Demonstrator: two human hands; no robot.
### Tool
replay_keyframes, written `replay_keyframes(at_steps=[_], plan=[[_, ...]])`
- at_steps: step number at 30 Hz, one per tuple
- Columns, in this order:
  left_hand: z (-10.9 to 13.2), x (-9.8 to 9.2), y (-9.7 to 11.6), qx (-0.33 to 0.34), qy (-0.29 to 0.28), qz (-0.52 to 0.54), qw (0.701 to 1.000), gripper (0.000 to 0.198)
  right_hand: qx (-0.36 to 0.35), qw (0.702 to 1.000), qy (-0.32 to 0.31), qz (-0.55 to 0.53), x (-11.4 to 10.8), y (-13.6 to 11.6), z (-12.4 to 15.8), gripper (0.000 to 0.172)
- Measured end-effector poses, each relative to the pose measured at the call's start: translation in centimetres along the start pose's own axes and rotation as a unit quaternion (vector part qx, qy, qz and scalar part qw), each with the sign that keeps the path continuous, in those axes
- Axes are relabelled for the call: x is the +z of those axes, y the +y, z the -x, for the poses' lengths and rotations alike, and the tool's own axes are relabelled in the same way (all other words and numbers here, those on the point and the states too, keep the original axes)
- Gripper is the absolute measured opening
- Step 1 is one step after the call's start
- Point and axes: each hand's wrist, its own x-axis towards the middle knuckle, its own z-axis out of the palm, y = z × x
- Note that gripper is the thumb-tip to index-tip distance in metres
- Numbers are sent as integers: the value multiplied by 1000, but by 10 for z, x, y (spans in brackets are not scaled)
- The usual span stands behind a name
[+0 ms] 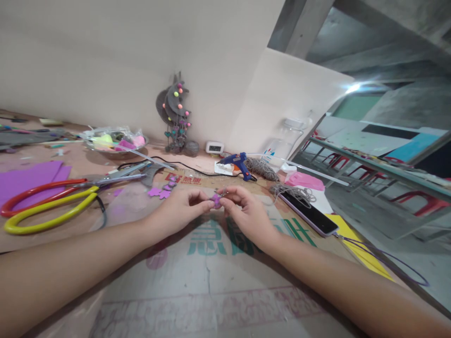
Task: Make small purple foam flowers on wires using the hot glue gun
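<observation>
A small purple piece [216, 201] is pinched between both hands above the printed cardboard [207, 281]. My left hand [186, 206] grips its left side with thumb and forefinger. On its right side, my right hand [244, 211] holds it with the thumb and curled fingers. Several purple cut-out shapes [162, 191] lie just beyond my left hand, with small grey pieces [172, 182] beside them. A blue glue gun [240, 165] rests behind my right hand.
Red-handled scissors [42, 188] and yellow-handled ones [49, 218] lie left by purple sheets [31, 180]. A bowl [116, 143] stands behind. On the right are a phone [308, 213], grey yarn [262, 168] and a clear bottle [287, 141]. A grey moon ornament [172, 105] hangs on the wall.
</observation>
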Motion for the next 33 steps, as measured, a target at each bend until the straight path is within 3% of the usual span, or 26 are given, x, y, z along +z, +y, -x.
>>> replay_keyframes(at_steps=[13, 33], plan=[[2, 2, 0, -4, -8, -14, 1000, 28, 17, 1000, 1, -1, 0, 0, -1, 10], [2, 5, 3, -16, -15, -27, 999, 26, -73, 990, 26, 119, 1, 0, 3, 6]])
